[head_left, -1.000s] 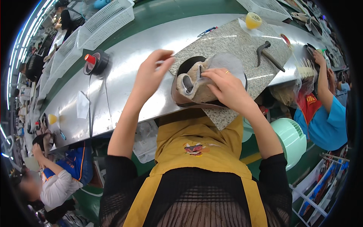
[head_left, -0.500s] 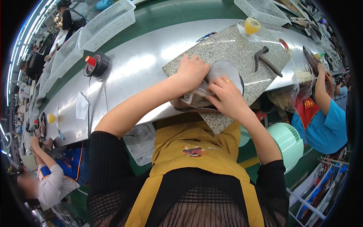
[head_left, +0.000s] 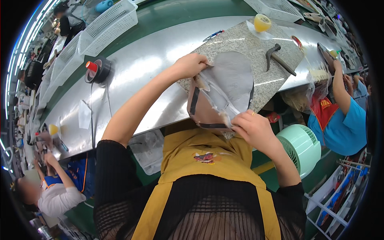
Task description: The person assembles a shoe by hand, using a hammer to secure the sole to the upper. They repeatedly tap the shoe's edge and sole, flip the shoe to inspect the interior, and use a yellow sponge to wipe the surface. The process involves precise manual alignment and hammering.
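Observation:
A leather-like piece, grey on one face and pinkish-brown on the folded flap, lies spread over the near part of a speckled stone slab. Dark strips run along parts of its edges, and a pale lining shows in its open seam. My left hand pinches its upper left edge. At the lower right end of the seam, the fingers of my right hand are closed on the edge. The flap's near end hangs over the front of the bench.
A hammer rests on the slab, near a yellow round object on white paper. A black tape roll with a red-capped item sits left on the metal bench. A green fan stands below right; co-workers sit on both sides.
The bunched piece has been opened out flat, showing its grey face and pale seam. My right hand has moved down and right, and my left hand slightly left.

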Demonstrator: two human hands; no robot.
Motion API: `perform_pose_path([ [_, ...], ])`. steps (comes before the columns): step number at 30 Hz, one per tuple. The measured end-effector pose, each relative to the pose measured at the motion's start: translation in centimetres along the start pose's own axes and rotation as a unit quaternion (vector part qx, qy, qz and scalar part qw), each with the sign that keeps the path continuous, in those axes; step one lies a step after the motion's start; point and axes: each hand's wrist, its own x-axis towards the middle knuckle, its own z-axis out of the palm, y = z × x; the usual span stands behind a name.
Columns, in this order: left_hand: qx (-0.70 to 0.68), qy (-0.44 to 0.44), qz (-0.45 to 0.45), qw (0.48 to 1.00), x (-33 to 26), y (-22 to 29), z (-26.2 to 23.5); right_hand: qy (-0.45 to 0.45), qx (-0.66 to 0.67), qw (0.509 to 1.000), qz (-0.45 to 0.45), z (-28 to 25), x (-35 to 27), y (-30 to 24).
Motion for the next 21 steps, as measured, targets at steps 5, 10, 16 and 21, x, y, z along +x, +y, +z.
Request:
perform_pose_path([
  [5, 0.004, -0.002, 0.054, 0.999, -0.8, 0.5, 0.0, 0.121, 0.006, 0.991, 0.063, -3.0, 3.8, 1.4],
  [10, 0.052, 0.068, 0.046, 0.995, -1.5, 2.2, 0.9, 0.103, 0.064, 0.992, 0.047, 0.1, 10.2, 8.2],
  [16, 0.118, 0.135, 0.089, 0.98, -1.1, 1.9, 1.9, -0.004, 0.132, 0.989, 0.074, 2.6, 13.3, 11.6],
  [21, -0.142, 0.101, 0.036, 0.984, -0.9, 0.5, 1.6, -0.048, 0.225, 0.966, 0.115, 2.3, 12.4, 12.0],
])
